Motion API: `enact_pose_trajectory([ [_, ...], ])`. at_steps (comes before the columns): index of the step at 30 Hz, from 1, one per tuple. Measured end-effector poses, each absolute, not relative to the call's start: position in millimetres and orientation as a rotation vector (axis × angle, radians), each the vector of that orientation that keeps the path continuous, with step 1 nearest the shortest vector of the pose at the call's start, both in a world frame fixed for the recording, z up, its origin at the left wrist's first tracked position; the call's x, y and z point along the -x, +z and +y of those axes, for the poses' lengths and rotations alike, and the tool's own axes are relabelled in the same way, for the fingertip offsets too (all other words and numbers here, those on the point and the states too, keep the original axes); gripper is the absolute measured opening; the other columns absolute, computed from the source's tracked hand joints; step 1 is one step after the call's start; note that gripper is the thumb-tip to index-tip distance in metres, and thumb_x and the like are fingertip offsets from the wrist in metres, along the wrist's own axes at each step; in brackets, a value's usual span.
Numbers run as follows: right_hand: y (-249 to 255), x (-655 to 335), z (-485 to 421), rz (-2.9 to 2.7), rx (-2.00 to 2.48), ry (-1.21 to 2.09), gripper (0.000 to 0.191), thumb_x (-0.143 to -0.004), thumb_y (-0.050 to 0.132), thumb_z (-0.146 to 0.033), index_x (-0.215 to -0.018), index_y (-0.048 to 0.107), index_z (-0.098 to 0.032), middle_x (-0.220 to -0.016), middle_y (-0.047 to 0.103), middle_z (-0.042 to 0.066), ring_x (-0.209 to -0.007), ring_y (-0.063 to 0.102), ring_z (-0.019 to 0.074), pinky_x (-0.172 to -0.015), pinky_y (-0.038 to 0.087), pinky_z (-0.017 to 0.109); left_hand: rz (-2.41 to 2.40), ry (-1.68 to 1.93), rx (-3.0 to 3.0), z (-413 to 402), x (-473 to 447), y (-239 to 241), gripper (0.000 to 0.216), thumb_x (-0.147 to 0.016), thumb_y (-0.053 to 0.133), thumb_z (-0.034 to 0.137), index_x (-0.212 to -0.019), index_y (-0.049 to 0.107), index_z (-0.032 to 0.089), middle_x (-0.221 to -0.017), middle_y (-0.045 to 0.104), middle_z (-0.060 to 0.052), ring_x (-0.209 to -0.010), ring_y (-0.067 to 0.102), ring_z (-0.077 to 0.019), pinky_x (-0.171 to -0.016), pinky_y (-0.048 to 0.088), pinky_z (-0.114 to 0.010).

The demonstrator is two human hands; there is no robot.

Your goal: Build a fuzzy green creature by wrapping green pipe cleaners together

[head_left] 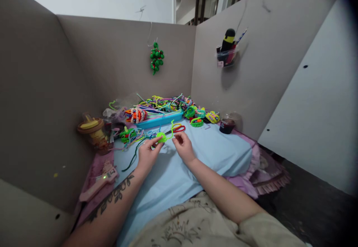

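Between thumb and fingers, my left hand pinches a small neon green coiled piece that looks like fuzzy pipe cleaner. A loose neon green strand runs from it to the right and stands up. My right hand is closed at the fingertips on that strand, close to the coil. Just beyond the hands lie red-handled scissors. A dark green pipe cleaner trails over the blue cloth left of my left hand.
Behind stands a blue tray of pipe cleaners, with colourful finished pieces beside it. A lidded cup and a pink glue gun are at the left; a dark cup is at the right. Grey panels surround the table.
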State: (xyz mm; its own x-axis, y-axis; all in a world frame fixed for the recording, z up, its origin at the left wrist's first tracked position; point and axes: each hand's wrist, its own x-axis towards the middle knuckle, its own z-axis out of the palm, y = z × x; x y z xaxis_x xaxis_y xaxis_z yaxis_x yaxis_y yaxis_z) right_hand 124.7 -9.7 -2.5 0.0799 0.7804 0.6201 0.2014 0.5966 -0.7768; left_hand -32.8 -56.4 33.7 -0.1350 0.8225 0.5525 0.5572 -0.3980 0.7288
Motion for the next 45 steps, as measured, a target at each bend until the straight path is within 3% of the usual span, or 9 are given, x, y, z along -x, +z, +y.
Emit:
enact_pose_trajectory([
  [4, -5.4, -127.8, -7.7, -1.641, 0.903, 0.297, 0.032, -0.079, 0.049, -0.014, -0.108, 0.059, -0.023, -0.098, 0.053, 0.006, -0.090, 0.053, 0.0184, -0.080, 0.047, 0.032, 1.534, 1.519, -1.720, -52.7, 35.5, 34.7, 0.032, -0.071, 0.066, 0.036, -0.097, 0.072, 0.018, -0.074, 0.068, -0.003, -0.057, 0.049, -0.0114, -0.057, 0.040, -0.024],
  [8, -10.5, -129.5, 0.0, -1.697, 0.982, 0.216, 0.035, -0.077, 0.050, -0.009, -0.106, 0.063, -0.023, -0.094, 0.050, 0.006, -0.092, 0.052, 0.0198, -0.088, 0.045, 0.036, 1.436, 1.490, -1.575, -47.9, 37.1, 31.6, 0.038, -0.068, 0.068, 0.039, -0.098, 0.071, 0.016, -0.075, 0.068, -0.004, -0.057, 0.049, -0.0110, -0.056, 0.038, -0.023],
  [13, -13.4, -132.7, 6.2, -1.663, 0.988, 0.219, 0.022, -0.077, 0.052, -0.011, -0.088, 0.069, -0.021, -0.086, 0.048, 0.005, -0.084, 0.052, 0.0183, -0.082, 0.046, 0.034, 1.373, 1.540, -1.473, -40.8, 40.9, 25.0, 0.041, -0.066, 0.070, 0.040, -0.099, 0.071, 0.015, -0.085, 0.070, -0.006, -0.065, 0.055, -0.0133, -0.063, 0.043, -0.025],
  [20, -8.3, -130.3, -1.4, -1.803, 0.863, 0.174, 0.013, -0.076, 0.061, -0.019, -0.087, 0.068, -0.021, -0.094, 0.055, 0.007, -0.093, 0.052, 0.0206, -0.086, 0.043, 0.036, 1.357, 1.574, -1.403, -36.3, 45.8, 26.2, 0.044, -0.063, 0.072, 0.040, -0.098, 0.070, 0.013, -0.085, 0.071, -0.008, -0.069, 0.059, -0.0155, -0.066, 0.046, -0.026],
  [31, -4.4, -127.2, -8.0, -1.970, 0.823, 0.137, 0.013, -0.083, 0.058, -0.024, -0.093, 0.066, -0.020, -0.085, 0.067, 0.005, -0.083, 0.051, 0.0195, -0.079, 0.041, 0.033, 1.313, 1.508, -1.396, -36.9, 44.1, 23.6, 0.044, -0.063, 0.072, 0.036, -0.100, 0.069, 0.012, -0.087, 0.071, -0.009, -0.073, 0.062, -0.0171, -0.069, 0.047, -0.028],
  [39, -1.4, -127.7, -9.7, -1.999, 0.887, -0.022, 0.020, -0.087, 0.047, -0.016, -0.091, 0.066, -0.021, -0.080, 0.063, 0.006, -0.081, 0.046, 0.0212, -0.078, 0.039, 0.034, 1.312, 1.462, -1.363, -33.1, 48.2, 25.9, 0.046, -0.057, 0.076, 0.036, -0.096, 0.071, 0.011, -0.083, 0.072, -0.010, -0.067, 0.062, -0.0174, -0.063, 0.048, -0.028],
  [45, -0.1, -130.6, -11.3, -1.932, 0.914, -0.046, 0.026, -0.083, 0.045, -0.006, -0.083, 0.067, -0.021, -0.078, 0.059, 0.007, -0.081, 0.044, 0.0218, -0.076, 0.038, 0.035, 1.344, 1.454, -1.374, -33.4, 48.1, 28.0, 0.047, -0.056, 0.077, 0.038, -0.094, 0.072, 0.012, -0.081, 0.072, -0.010, -0.067, 0.063, -0.0185, -0.060, 0.048, -0.027],
])
